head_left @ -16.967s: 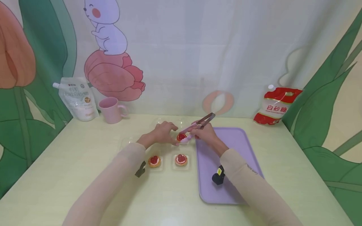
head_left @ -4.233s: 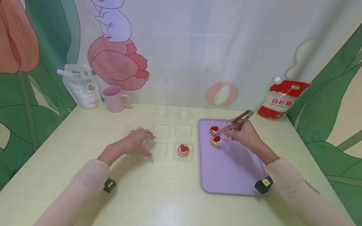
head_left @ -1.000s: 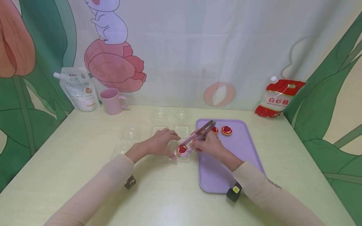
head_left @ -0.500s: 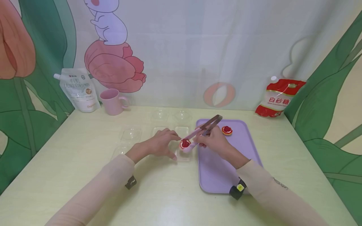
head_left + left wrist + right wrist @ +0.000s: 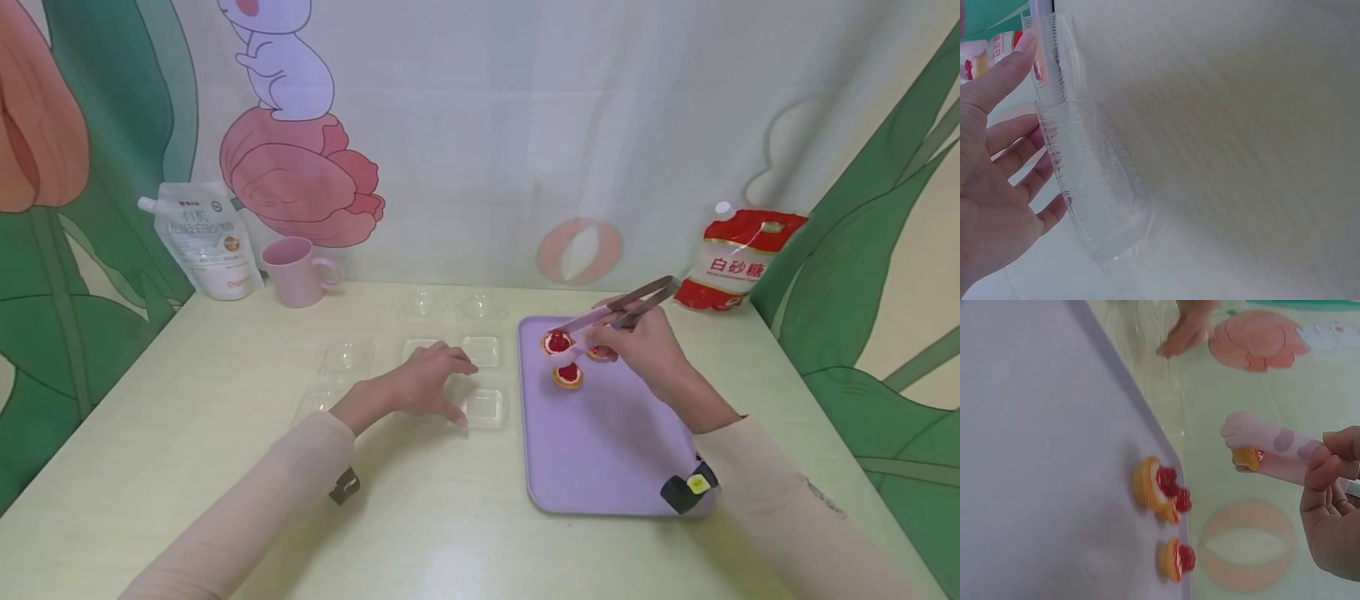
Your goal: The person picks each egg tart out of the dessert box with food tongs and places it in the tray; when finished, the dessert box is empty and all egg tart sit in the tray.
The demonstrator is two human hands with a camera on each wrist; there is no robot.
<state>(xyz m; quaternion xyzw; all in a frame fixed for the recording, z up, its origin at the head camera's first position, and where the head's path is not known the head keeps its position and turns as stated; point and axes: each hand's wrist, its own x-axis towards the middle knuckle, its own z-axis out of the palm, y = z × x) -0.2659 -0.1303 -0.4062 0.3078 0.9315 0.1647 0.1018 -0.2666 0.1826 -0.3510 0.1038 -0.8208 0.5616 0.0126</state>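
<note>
My right hand (image 5: 637,342) holds tongs (image 5: 592,321) with pink, paw-shaped tips. Between those tips sits a small tart (image 5: 1247,456) with cream and red topping, over the back left of the purple tray (image 5: 607,467). Several similar tarts, such as one tart (image 5: 567,375), rest on that tray beneath the tongs. To the left, my left hand (image 5: 420,379) spreads thumb and fingers around the edge of a transparent plastic box (image 5: 483,407). In the left wrist view the thumb (image 5: 1019,50) lies at the box's rim, the fingers loosely bent alongside.
Other transparent boxes stand left and behind, among them a lidded box (image 5: 480,352) and an open lid (image 5: 348,357). Along the back are a pink mug (image 5: 292,271), a white pouch (image 5: 206,242) and a red sugar bag (image 5: 738,258). A printed curtain hangs behind.
The tongs lifted the tart from the nearest right box and carried it right, over the tray. Earlier, tarts sat in the boxes. My left hand shifted right to this box, then stayed still.
</note>
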